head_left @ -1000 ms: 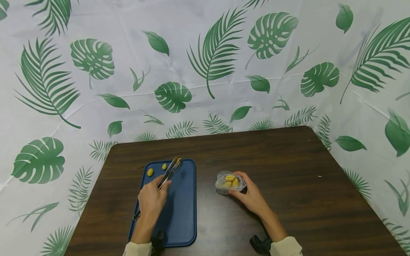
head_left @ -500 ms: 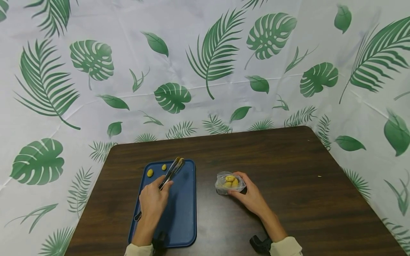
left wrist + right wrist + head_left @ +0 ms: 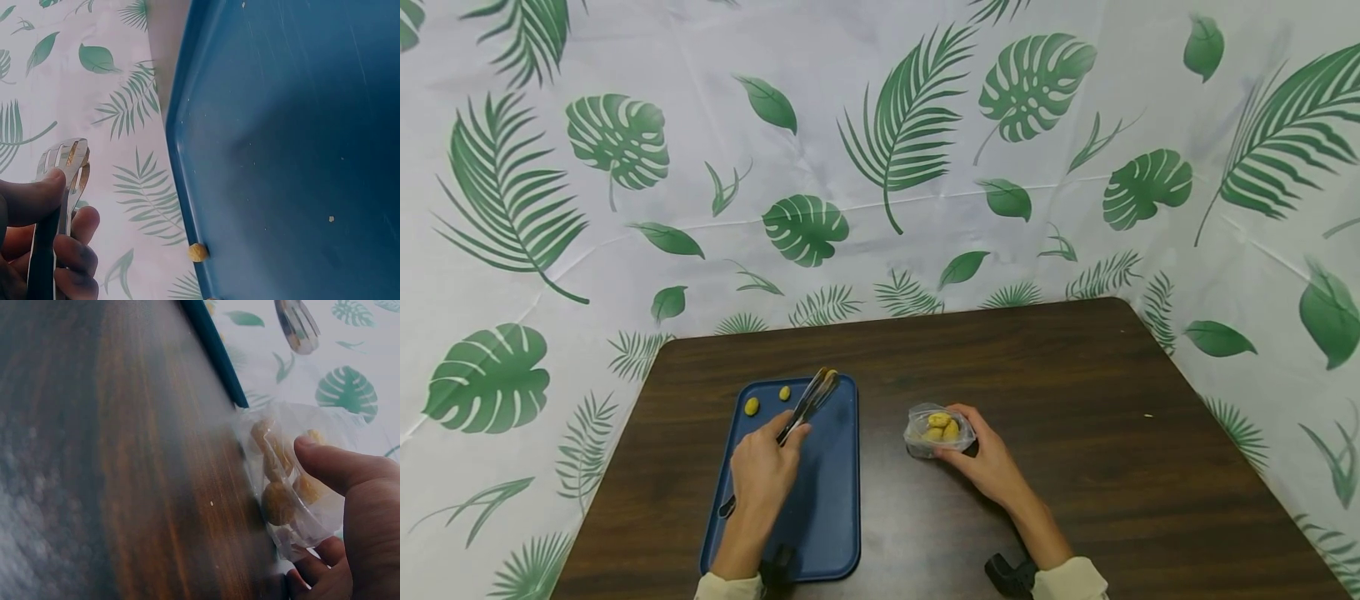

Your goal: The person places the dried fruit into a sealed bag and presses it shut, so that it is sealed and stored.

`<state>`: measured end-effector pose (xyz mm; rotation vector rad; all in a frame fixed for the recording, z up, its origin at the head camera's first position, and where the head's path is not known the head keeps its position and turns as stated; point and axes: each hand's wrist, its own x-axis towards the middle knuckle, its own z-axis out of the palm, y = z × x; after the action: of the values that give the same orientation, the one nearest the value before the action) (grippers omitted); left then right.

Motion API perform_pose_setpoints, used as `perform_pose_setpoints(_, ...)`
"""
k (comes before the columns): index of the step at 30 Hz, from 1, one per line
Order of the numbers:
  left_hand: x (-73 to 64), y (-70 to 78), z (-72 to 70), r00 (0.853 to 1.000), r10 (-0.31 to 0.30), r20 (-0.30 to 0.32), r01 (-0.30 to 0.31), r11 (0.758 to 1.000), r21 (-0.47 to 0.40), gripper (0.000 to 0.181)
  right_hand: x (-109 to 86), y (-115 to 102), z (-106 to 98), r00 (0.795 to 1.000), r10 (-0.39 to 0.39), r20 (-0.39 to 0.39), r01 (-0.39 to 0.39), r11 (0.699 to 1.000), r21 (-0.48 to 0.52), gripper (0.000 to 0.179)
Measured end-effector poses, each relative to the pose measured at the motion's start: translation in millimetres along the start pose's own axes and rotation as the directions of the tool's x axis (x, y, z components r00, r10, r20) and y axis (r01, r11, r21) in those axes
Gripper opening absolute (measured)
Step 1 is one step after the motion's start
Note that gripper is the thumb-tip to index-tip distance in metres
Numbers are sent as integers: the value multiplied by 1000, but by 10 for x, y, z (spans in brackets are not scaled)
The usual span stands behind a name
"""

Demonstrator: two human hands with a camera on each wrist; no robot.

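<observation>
Head view: white leaf-print backdrop behind everything. In front of it, dark wooden table; on the table's left part, blue tray with a raised rim. Over the tray, left hand, with thumb and fingers closed round metal tongs, the tips near the tray's far right corner and apparently lifted. Right of the tray and apart from it, right hand, with thumb on the near side and fingers on the far side of a clear plastic bag, mouth upward. In the bag, several yellow pieces; near the tray's far left corner, two loose pieces. Between the tong tips, partly hidden by metal, a yellowish bit, probably another piece.

Step in hand, by judgement: moving pieces from tray to bag, with one likely picked up and two left. Probably called for next: a smooth carry rightward with tongs squeezed, bag held steady and open, release only above its mouth.
</observation>
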<state>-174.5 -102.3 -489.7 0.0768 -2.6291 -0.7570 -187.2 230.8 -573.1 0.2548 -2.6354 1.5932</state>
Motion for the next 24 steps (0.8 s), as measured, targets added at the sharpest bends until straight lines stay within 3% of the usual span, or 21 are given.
perform_pose_setpoints(24,-49,56,16,999,10,36,-9,999,-31,35,1,-19,-7,1000,9,7,-9,1000,11,66)
